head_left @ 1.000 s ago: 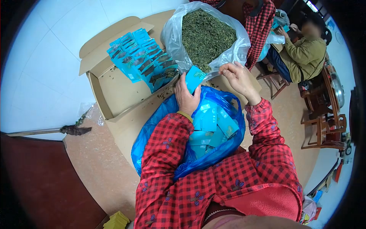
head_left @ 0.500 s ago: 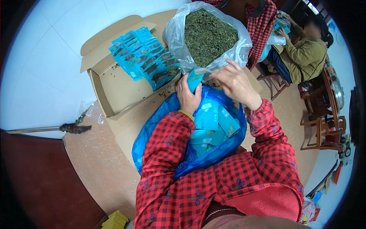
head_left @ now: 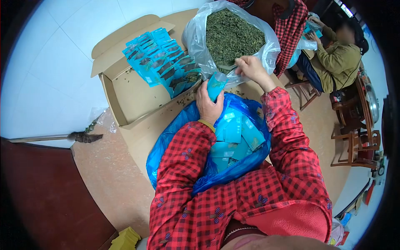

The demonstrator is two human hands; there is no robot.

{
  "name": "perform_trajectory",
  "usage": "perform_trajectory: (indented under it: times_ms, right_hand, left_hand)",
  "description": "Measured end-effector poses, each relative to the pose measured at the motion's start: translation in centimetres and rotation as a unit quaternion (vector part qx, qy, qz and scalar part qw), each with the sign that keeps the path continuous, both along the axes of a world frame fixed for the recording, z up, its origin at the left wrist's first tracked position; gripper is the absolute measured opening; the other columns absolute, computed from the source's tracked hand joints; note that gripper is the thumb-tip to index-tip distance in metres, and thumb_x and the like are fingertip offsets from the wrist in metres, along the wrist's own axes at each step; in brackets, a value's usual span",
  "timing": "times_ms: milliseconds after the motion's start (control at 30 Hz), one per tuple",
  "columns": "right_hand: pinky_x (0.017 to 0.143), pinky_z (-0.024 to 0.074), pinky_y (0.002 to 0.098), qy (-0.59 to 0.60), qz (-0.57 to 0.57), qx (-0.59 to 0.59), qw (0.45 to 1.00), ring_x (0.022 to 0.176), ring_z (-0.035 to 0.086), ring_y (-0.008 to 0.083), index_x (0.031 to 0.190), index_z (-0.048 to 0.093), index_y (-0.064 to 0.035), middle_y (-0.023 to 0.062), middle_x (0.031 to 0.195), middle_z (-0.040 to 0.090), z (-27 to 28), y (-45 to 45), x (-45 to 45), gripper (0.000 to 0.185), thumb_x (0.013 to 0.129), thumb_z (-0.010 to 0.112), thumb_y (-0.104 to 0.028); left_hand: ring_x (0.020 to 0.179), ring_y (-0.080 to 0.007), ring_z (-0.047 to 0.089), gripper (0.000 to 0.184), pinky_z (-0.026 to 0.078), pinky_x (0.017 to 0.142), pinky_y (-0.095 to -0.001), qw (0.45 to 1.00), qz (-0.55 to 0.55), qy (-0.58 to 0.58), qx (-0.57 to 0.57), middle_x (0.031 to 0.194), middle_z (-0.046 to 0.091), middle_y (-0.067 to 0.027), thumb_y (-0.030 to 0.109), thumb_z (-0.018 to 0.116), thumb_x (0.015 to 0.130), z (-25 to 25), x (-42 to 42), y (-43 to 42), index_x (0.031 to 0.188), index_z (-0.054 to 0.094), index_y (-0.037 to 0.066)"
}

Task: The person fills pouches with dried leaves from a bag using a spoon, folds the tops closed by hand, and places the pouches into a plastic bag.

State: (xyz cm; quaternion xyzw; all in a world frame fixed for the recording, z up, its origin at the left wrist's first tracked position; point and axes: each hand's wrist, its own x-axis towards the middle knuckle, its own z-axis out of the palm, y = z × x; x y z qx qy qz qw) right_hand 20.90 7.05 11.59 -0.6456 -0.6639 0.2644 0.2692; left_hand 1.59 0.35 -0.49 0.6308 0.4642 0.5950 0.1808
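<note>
My left hand (head_left: 208, 104) is wrapped round a small teal pouch (head_left: 216, 85), held upright with its open top toward the large bag. Pinched in my right hand (head_left: 252, 70) is a small pale scoop (head_left: 227, 67), its tip at the near edge of the dried leaves (head_left: 235, 35). These look like tea and fill a clear plastic bag (head_left: 192, 39). Below my hands, a blue plastic bag (head_left: 164, 143) holds many flat teal pouches (head_left: 233, 129). To the left, upright teal pouches (head_left: 160, 58) with dark contents stand in rows in a cardboard box (head_left: 114, 102).
Loose leaf bits (head_left: 187, 99) lie on the cardboard beside the box. A broom (head_left: 85, 136) rests on the floor at left. Another person (head_left: 337, 58) sits at upper right handling similar pouches, near wooden chairs (head_left: 356, 146). A yellow object (head_left: 125, 239) is at bottom left.
My right hand has moved the scoop from the pouch's mouth up to the leaves. My left hand still holds the pouch in nearly the same place. The whole view has shifted slightly.
</note>
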Motion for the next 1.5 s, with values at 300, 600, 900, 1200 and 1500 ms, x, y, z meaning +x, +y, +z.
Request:
perform_trajectory:
  times_ms: [300, 600, 900, 1200, 1500]
  right_hand:
    - [0.065, 0.0543, 0.0401, -0.218, -0.132, 0.254, 0.933, 0.070, 0.071, 0.0306, 0.098, 0.067, -0.0039, 0.0122, 0.072, 0.071, -0.1, 0.3, 2.6, 0.027, 0.098, 0.055, -0.027]
    - [0.067, 0.0546, 0.0372, -0.108, -0.072, 0.250, 0.960, 0.077, 0.071, 0.0307, 0.104, 0.066, -0.0013, 0.0155, 0.084, 0.071, -0.1, -4.1, 1.1, 0.023, 0.099, 0.055, -0.021]
    - [0.068, 0.0537, 0.0417, -0.112, 0.038, 0.307, 0.944, 0.078, 0.067, 0.0366, 0.105, 0.066, -0.0032, 0.0169, 0.087, 0.069, 3.1, -8.6, -2.7, 0.017, 0.095, 0.058, -0.015]
    - [0.067, 0.0538, 0.0426, -0.205, 0.051, 0.311, 0.927, 0.078, 0.068, 0.0342, 0.101, 0.069, -0.0073, 0.0155, 0.086, 0.070, 3.6, -8.0, -1.9, 0.014, 0.092, 0.060, -0.015]
    - [0.063, 0.0529, 0.0427, -0.127, -0.021, 0.167, 0.977, 0.071, 0.069, 0.0338, 0.092, 0.071, -0.0061, 0.0121, 0.074, 0.070, -0.5, -1.2, -1.5, 0.023, 0.094, 0.061, -0.027]
  left_hand:
    - [0.113, -0.0422, 0.054, 0.065, 0.041, 0.097, -0.0502, 1.000, 0.000, 0.006, 0.002, 0.122, 0.057, -0.0231, 0.025, 0.075, 0.081, -0.2, 0.1, 0.1, 0.133, 0.046, 0.001]
    - [0.114, -0.0426, 0.053, 0.066, 0.041, 0.098, -0.0506, 1.000, 0.005, 0.006, 0.004, 0.122, 0.056, -0.0236, 0.025, 0.075, 0.081, -0.4, 0.2, 0.2, 0.133, 0.045, 0.000]
    - [0.115, -0.0427, 0.052, 0.067, 0.040, 0.098, -0.0509, 1.000, -0.002, 0.014, -0.018, 0.123, 0.056, -0.0237, 0.027, 0.074, 0.081, 0.0, 0.2, 0.1, 0.135, 0.044, 0.001]
    - [0.108, -0.0421, 0.057, 0.062, 0.046, 0.092, -0.0478, 1.000, 0.019, 0.014, 0.008, 0.118, 0.059, -0.0230, 0.022, 0.075, 0.081, 0.5, 0.0, 0.1, 0.132, 0.047, 0.001]
    - [0.114, -0.0429, 0.053, 0.066, 0.042, 0.097, -0.0497, 1.000, -0.007, 0.004, -0.014, 0.123, 0.056, -0.0237, 0.026, 0.075, 0.081, 0.2, 0.0, 0.1, 0.134, 0.045, 0.000]
